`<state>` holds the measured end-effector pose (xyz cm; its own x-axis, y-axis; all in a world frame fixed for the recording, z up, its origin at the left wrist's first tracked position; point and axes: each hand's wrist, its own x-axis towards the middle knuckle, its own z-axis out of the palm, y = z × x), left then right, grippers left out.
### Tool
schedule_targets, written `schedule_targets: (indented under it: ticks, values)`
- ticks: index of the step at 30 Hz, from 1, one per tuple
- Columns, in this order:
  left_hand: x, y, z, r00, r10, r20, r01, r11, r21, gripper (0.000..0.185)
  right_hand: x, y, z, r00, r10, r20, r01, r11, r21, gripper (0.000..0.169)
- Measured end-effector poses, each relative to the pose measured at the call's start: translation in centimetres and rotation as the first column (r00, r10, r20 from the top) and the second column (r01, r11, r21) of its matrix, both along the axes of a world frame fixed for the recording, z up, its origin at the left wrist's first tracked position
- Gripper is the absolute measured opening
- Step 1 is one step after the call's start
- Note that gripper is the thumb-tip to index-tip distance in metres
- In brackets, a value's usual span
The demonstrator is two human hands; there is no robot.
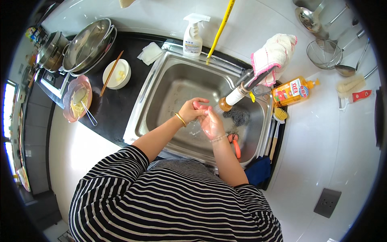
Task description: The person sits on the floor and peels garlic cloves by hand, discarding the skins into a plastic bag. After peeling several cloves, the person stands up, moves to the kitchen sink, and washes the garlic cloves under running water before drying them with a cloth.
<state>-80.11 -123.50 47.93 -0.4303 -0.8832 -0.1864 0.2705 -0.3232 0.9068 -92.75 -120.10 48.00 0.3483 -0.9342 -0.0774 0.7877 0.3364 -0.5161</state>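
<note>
Both of my hands touch each other over a stainless steel sink (178, 81), beside the mouth of a faucet (225, 103) from which water seems to run. My left hand (192, 111) wears a gold bangle at the wrist, and its fingers reach over the other hand's fingers. My right hand (211, 121) is wet, palm up, with a thin bracelet at the wrist. Neither hand shows an object in it. In the basin, to the right, lie a dark mesh drain strainer or scourer (239, 117) and an orange-handled tool (236, 148).
Left on the black counter (121, 103) are a white bowl (124, 81) with chopsticks (112, 72) and a pink bowl (87, 83) with pale strips and a strainer spoon. Behind the sink stands a white spray bottle (192, 39); at right, an orange soap bottle (291, 90) and a brush (280, 115).
</note>
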Motion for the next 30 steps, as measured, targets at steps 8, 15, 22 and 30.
schedule_targets:
  ticks: [8, 15, 22, 30]
  values:
    - [-2.2, 0.5, -1.1, 0.994, 0.062, -0.092, -0.053, 0.994, 0.094, 0.034, -1.2, -1.4, -2.8, 0.984, 0.013, 0.178, -0.030, 0.995, 0.090, 0.019]
    - [-4.3, 1.6, -0.2, 0.735, 0.157, -0.660, 0.283, 0.814, 0.508, 0.037, 1.3, -0.9, -1.1, 0.828, -0.421, 0.370, 0.228, 0.856, 0.464, 0.025]
    - [-5.7, 1.1, -3.3, 0.959, 0.037, -0.280, 0.128, 0.827, 0.547, 0.035, 2.2, -3.1, -3.3, 0.863, -0.503, -0.053, 0.496, 0.823, 0.278, 0.018]
    - [-6.3, 0.5, -3.7, 0.448, -0.016, 0.894, 0.547, 0.796, -0.260, 0.033, 0.2, -0.3, -3.0, 0.119, -0.540, -0.833, 0.058, 0.841, -0.537, 0.024]
